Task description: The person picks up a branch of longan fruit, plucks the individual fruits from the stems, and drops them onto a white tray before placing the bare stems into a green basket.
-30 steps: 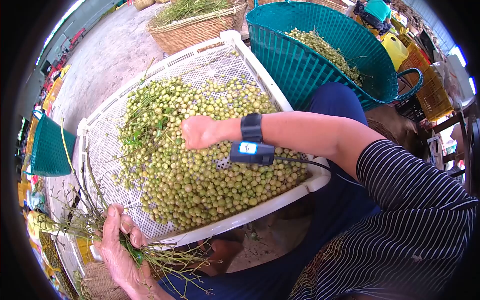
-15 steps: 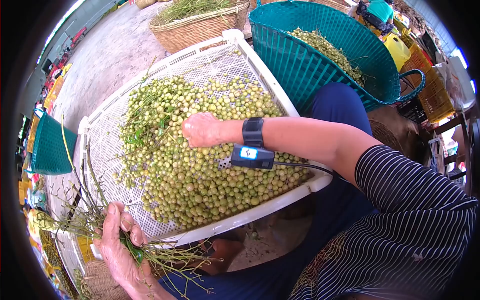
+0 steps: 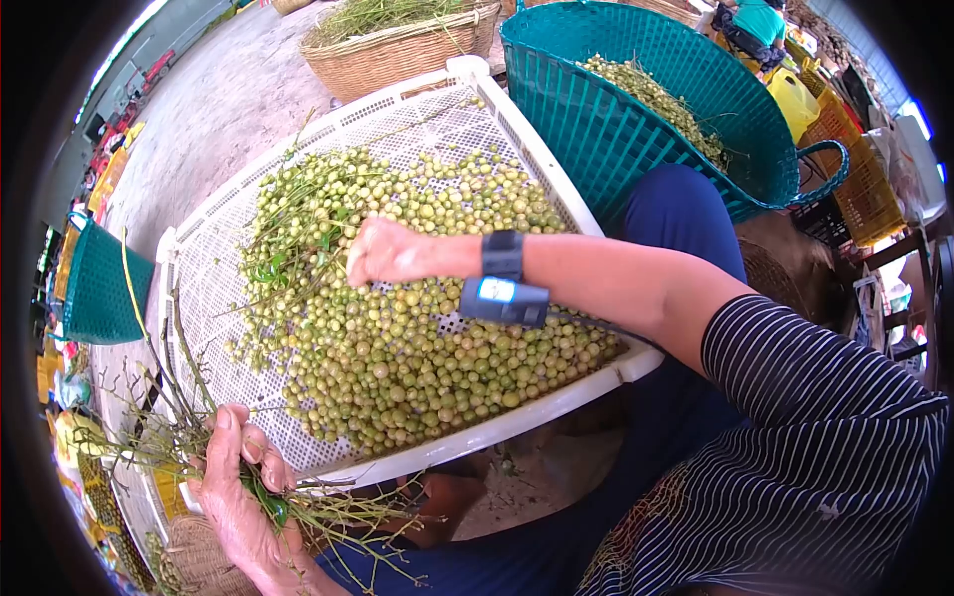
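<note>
My left hand, at the lower left by the tray's near corner, is closed around a bunch of thin green and brown stems, mostly stripped of fruit. Over the middle of a white perforated tray is my right hand, slightly blurred, its fingers curled downward; whatever they may hold is hidden. Small round green-yellow fruits cover much of the tray. Beside the right hand's fingertips, fruit-bearing stems with a few leaves lie among them.
A large teal basket with more fruit stands beyond my knee. Behind the tray sits a wicker basket heaped with stems. Another teal basket is at the left. A person in a green top is at the far right.
My right hand has shifted slightly left toward the stems on the tray, its fingers still curled. My left hand keeps its hold on the stem bunch, almost unmoved.
</note>
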A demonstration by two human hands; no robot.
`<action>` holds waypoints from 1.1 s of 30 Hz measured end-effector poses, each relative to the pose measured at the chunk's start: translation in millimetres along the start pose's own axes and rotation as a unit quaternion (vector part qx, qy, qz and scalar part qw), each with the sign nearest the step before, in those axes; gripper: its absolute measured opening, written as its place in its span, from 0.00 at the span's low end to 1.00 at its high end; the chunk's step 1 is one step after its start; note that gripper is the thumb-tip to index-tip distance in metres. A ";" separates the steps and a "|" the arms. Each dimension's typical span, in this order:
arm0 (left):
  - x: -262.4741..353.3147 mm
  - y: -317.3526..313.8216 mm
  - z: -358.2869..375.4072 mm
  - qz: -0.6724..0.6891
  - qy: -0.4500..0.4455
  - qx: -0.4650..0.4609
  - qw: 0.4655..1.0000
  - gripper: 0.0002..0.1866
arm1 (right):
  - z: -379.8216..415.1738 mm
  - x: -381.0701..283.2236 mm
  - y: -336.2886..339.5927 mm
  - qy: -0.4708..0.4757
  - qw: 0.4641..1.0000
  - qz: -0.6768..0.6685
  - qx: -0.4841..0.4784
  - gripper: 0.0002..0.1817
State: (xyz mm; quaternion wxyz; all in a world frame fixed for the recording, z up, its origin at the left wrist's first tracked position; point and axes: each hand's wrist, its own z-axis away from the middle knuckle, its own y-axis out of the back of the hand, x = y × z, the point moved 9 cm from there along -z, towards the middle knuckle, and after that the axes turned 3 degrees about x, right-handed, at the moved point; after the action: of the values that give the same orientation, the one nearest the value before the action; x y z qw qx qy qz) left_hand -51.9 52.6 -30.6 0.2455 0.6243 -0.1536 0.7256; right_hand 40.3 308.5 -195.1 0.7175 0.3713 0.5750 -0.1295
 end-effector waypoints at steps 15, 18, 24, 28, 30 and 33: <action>0.9 4.3 2.7 -0.001 -0.007 0.009 1.000 0.13 | 37.9 -21.3 -0.8 0.061 0.962 0.258 -0.059 0.06; -0.6 2.4 -0.7 -0.008 -0.006 0.001 1.000 0.13 | 23.8 -36.0 -20.3 0.075 0.897 0.435 -0.040 0.07; -0.7 1.6 -1.8 0.006 -0.003 -0.004 1.000 0.13 | 20.5 -50.8 -39.1 0.165 0.890 0.421 -0.065 0.09; -0.2 5.3 -2.6 0.004 -0.015 -0.002 1.000 0.13 | 14.7 -38.1 -22.5 0.135 0.915 0.379 -0.035 0.08; -1.7 8.1 -1.0 0.030 -0.013 0.003 0.999 0.13 | 33.9 -37.0 12.9 -0.010 0.995 -0.097 -0.015 0.10; 0.4 7.2 1.6 0.018 -0.017 0.008 1.000 0.13 | 35.4 -27.1 23.3 0.006 0.951 -0.294 -0.095 0.04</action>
State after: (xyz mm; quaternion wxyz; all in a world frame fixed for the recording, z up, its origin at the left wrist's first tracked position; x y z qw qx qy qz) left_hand -54.6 45.9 -29.3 0.2248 0.6357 -0.1634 0.7202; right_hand 72.1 293.9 -158.9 0.6764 0.1165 0.6725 -0.2768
